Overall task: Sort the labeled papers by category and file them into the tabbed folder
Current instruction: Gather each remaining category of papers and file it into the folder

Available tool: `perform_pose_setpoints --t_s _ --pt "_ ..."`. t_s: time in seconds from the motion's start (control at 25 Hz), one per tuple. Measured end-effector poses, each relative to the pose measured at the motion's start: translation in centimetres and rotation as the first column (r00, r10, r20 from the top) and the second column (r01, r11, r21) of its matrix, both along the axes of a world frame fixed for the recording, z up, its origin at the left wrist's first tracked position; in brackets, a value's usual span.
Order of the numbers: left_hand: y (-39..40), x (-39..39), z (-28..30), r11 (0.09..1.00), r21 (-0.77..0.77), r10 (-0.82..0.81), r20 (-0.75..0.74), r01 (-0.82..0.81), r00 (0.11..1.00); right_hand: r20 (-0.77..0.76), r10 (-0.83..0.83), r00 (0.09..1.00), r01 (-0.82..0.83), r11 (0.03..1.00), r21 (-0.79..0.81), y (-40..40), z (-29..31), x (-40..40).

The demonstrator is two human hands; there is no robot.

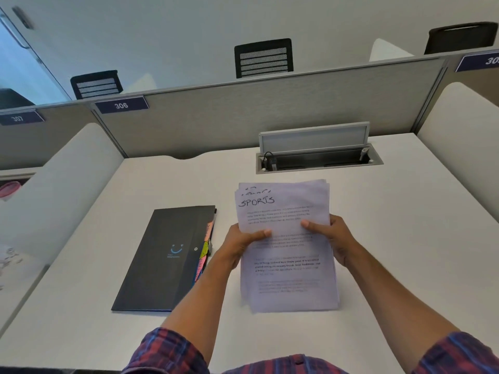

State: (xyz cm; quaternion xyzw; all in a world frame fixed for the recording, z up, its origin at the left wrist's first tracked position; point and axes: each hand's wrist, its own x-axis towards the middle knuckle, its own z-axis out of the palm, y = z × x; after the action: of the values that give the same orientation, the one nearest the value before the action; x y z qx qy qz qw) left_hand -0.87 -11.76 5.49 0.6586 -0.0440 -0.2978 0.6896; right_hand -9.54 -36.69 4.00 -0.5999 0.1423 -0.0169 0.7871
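i read this as the very start of the job. i have the whole stack of papers [286, 247] up in front of me, my left hand [240, 245] holding its left edge with the thumb laid across the front sheet, and my right hand [330, 240] holding the right edge the same way, so each grip is clamped on the stack. the bottom edge of the stack sits on or just above the surface [391, 238]; i cannot tell which. the top sheet reads "sports" in handwriting, and the edges of the sheets behind it fan out a little at the top with more handwriting that i cannot read.

the tabbed folder [164, 260] lies closed and flat on the surface just to the left of my left hand, its coloured tabs [204, 255] poking out along the right edge, nearest the papers. i see no sheet lying in a pile of its own anywhere on the surface, and nothing sticking out of the folder.

so as i judge it, nothing is sorted and nothing is filed yet. still ahead: splitting the stack by label, opening the folder, and slipping each group behind its matching tab.
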Motion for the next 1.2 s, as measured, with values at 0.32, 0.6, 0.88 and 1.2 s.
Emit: perform_pose_setpoints --t_s 0.32,0.6,0.88,1.2 --pt "-1.4 2.9 7.4 0.976 -0.188 0.164 0.286 -0.112 0.944 0.314 -0.024 0.949 0.091 0.976 -0.2 1.4 8.1 3.7" --pt "-0.8 2.2 2.0 0.993 -0.024 0.122 0.194 -0.12 0.973 0.166 0.053 0.985 -0.016 0.977 -0.214 0.6 2.7 3.7" --pt "-0.5 1.8 1.1 0.985 0.08 0.128 0.237 -0.15 0.963 0.099 -0.036 0.994 0.053 0.983 -0.173 1.0 0.0 2.9" --pt "0.6 1.7 -1.0 0.985 0.102 0.123 0.168 -0.142 0.978 0.12 -0.095 0.988 0.117 0.976 -0.186 0.7 -2.1 2.0"
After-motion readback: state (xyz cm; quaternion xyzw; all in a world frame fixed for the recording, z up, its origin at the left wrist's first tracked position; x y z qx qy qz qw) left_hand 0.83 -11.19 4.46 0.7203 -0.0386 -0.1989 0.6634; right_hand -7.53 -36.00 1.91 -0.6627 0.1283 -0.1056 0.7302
